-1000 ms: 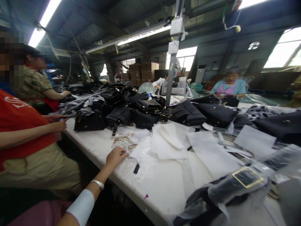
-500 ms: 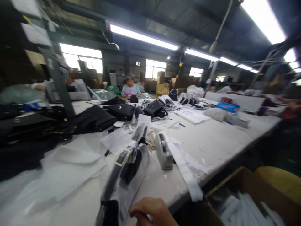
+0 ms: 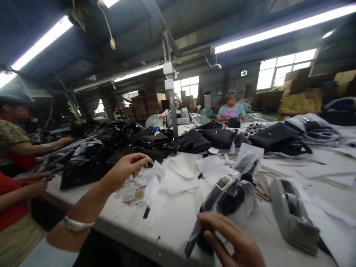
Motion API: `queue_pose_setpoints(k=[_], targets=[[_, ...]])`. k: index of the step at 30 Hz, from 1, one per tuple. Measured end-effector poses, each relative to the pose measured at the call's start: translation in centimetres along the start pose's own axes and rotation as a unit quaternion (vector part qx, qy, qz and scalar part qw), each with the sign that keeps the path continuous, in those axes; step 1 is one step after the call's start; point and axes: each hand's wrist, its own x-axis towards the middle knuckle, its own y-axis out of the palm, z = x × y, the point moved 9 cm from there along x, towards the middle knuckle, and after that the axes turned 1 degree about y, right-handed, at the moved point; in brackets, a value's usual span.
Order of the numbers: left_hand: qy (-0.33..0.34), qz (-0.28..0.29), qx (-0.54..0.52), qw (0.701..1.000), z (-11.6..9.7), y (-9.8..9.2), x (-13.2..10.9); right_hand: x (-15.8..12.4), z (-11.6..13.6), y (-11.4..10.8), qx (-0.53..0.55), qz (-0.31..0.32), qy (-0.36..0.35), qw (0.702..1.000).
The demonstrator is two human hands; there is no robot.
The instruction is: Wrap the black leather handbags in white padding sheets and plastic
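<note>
My left hand [image 3: 132, 166], with a silver bracelet on its wrist, is raised over the table's near side. Its thumb and fingers pinch a thin pale string [image 3: 150, 160]. Below it lies a small heap of paper tags with strings [image 3: 130, 194]. My right hand [image 3: 232, 237] is at the lower right with thumb and fingers apart. Its fingertips are beside or on a black strap [image 3: 210, 198] wrapped in clear plastic, with a gold-coloured rectangular buckle [image 3: 224, 182]; whether they touch cannot be made out.
A grey tape dispenser [image 3: 294, 215] stands at the right. White paper sheets [image 3: 178, 174] lie mid-table. Black bags [image 3: 194, 141] are piled behind. Co-workers sit across the table; at the left, another person's hands [image 3: 41, 181] are near the edge. A post [image 3: 174, 115] rises behind.
The view has swung left, so the strap and dispenser now appear further right. My left hand has come into view pinching a string. My right hand's fingers are more extended beside the strap.
</note>
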Motion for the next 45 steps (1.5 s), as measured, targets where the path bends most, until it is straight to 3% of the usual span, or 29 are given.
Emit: queue_pose_setpoints(k=[4, 7, 10, 14, 17, 20, 23, 26, 28, 33, 36, 40, 45], targets=[[0.032, 0.139, 0.036, 0.989, -4.6, 6.6, -4.4, 3.7, 2.8, -0.5, 0.059, -0.046, 0.025, 0.997], [0.108, 0.206, 0.109, 0.967, -7.6, 11.2, -7.1, 4.5, 2.2, 0.4, 0.152, -0.024, 0.107, 0.982], [0.151, 0.223, 0.163, 0.949, -9.0, 14.5, -8.7, 3.0, 0.0, 1.2, 0.27, -0.002, 0.215, 0.939], [0.148, 0.26, 0.177, 0.938, -8.4, 17.5, -9.7, -0.9, -2.5, 0.9, 0.323, 0.025, 0.325, 0.888], [0.119, 0.311, 0.154, 0.93, -6.5, 19.2, -9.8, -4.3, -4.3, -0.5, 0.297, 0.022, 0.369, 0.88], [0.07, 0.339, 0.1, 0.933, -3.8, 19.9, -8.5, -7.4, -6.9, -2.5, 0.26, -0.03, 0.414, 0.872], [0.061, 0.287, 0.047, 0.955, -1.4, 19.8, -5.3, -9.2, -9.6, -4.7, 0.212, -0.12, 0.442, 0.863], [0.067, 0.253, 0.009, 0.965, 0.3, 20.6, -2.3, -8.2, -10.9, -5.6, 0.156, -0.152, 0.42, 0.881], [0.07, 0.265, -0.02, 0.962, 0.9, 22.1, -1.0, -6.5, -11.2, -5.4, 0.126, -0.143, 0.393, 0.899], [0.043, 0.399, -0.102, 0.91, 1.3, 27.1, -0.9, -2.6, -12.2, -3.3, 0.113, -0.093, 0.352, 0.925], [0.027, 0.444, -0.141, 0.885, 1.5, 28.8, -0.8, -1.4, -12.9, -2.5, 0.128, -0.094, 0.34, 0.927], [0.016, 0.445, -0.171, 0.879, 1.8, 29.4, 0.1, -0.8, -13.6, -1.9, 0.145, -0.097, 0.346, 0.922], [0.008, 0.427, -0.193, 0.883, 1.5, 28.4, 0.3, -0.6, -13.0, -2.1, 0.154, -0.086, 0.342, 0.923]])
